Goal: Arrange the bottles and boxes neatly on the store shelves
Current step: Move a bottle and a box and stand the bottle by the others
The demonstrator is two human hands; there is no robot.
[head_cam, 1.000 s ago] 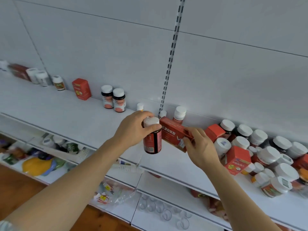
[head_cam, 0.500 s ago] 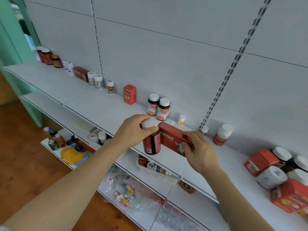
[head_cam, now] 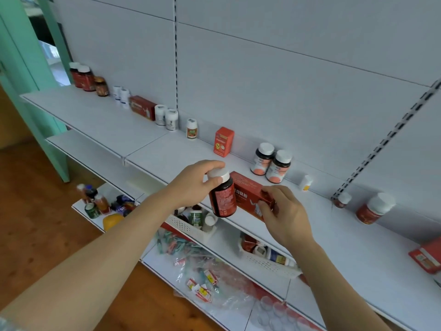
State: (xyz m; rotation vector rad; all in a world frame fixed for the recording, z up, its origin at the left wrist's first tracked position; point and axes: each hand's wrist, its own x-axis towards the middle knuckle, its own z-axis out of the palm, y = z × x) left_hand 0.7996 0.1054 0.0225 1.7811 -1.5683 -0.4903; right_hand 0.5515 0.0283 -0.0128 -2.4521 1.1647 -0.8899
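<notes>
Head view: my left hand [head_cam: 191, 185] grips a dark bottle [head_cam: 222, 199] by its white cap, fingers curled round it, upright. My right hand [head_cam: 284, 216] pinches a red box [head_cam: 248, 194] just right of the bottle, touching it. Both hover above the white shelf [head_cam: 148, 144]; wooden floor [head_cam: 35, 211] far left.

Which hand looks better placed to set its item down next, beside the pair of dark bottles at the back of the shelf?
Probably the right hand. Its red box is already over the shelf, just in front of the dark bottles. The left hand holds its red bottle by the cap, out over the shelf's front edge.
</notes>
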